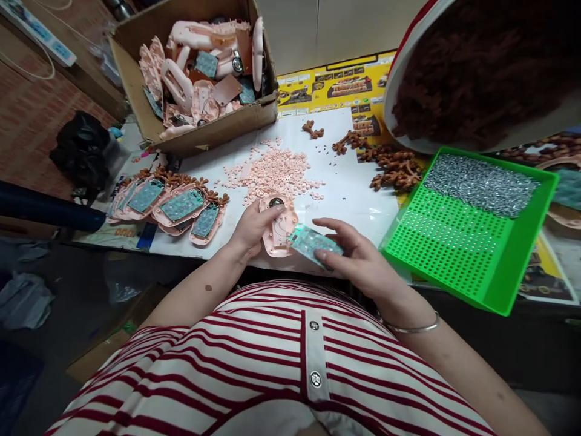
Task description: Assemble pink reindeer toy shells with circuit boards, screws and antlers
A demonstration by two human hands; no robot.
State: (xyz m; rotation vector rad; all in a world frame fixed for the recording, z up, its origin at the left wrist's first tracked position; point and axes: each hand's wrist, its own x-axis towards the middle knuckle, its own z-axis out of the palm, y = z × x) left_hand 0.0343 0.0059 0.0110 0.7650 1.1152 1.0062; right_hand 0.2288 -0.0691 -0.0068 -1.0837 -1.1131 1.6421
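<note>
My left hand [251,229] grips a pink plastic shell [278,233] with a small round speaker at its top, held at the table's near edge. My right hand [358,257] pinches a green circuit board [313,242] that lies tilted against the shell's right side. Thin wires run across the shell's inside. A silver bangle sits on my right wrist.
A pile of small pink discs [272,172] lies behind my hands. Finished pink shells with boards [175,209] lie at the left. A cardboard box [190,130] holds more pink parts. A green perforated tray [463,242] with screws sits at the right, brown antler pieces [390,172] and a large bowl [399,79] beyond it.
</note>
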